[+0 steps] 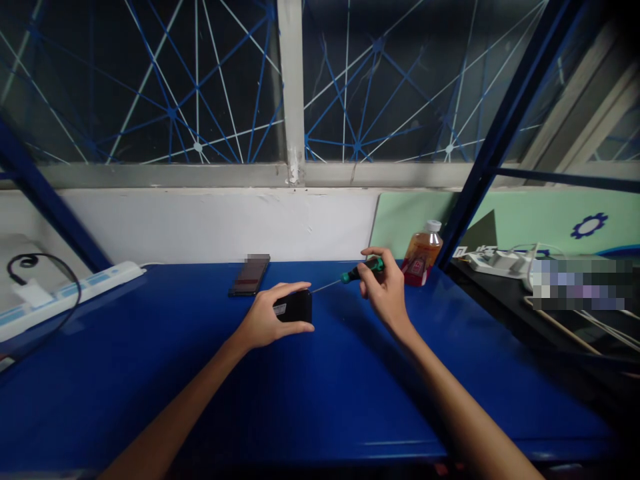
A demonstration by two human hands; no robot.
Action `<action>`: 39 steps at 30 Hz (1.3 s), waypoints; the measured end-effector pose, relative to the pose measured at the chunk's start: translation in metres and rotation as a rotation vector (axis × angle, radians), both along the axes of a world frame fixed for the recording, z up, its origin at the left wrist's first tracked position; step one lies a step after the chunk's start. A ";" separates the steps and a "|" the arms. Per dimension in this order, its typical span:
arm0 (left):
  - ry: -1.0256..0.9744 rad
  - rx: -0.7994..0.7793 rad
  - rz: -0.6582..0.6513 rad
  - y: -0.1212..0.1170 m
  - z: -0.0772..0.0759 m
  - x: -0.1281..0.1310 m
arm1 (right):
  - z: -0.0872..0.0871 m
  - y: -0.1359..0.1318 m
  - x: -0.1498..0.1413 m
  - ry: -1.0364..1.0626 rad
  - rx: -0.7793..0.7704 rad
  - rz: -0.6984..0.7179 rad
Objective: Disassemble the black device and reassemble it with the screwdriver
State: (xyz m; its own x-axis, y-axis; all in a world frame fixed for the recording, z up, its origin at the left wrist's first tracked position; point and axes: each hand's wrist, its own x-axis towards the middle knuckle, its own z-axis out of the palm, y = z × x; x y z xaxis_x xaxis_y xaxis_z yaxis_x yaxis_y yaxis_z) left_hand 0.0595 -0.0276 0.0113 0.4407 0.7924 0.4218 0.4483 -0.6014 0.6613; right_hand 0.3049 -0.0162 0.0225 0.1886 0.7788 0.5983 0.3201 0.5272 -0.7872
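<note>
My left hand grips a small black box-shaped device, thumb along its near edge and fingers along its far edge. A pale label shows on the device near my palm. In my right hand is a screwdriver with a black and green handle, pinched between thumb and fingers. Its thin metal shaft points left, and the tip is at the device's upper right corner; whether it sits in a screw is too small to tell. Both hands are above the blue table.
A dark phone lies beyond my left hand. A bottle with amber liquid stands behind my right hand. At the left is a white power strip with a black cable; chargers and cables lie on a dark surface at right.
</note>
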 end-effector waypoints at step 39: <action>0.013 0.000 0.008 0.000 0.000 0.001 | 0.008 -0.008 -0.003 -0.049 -0.001 -0.001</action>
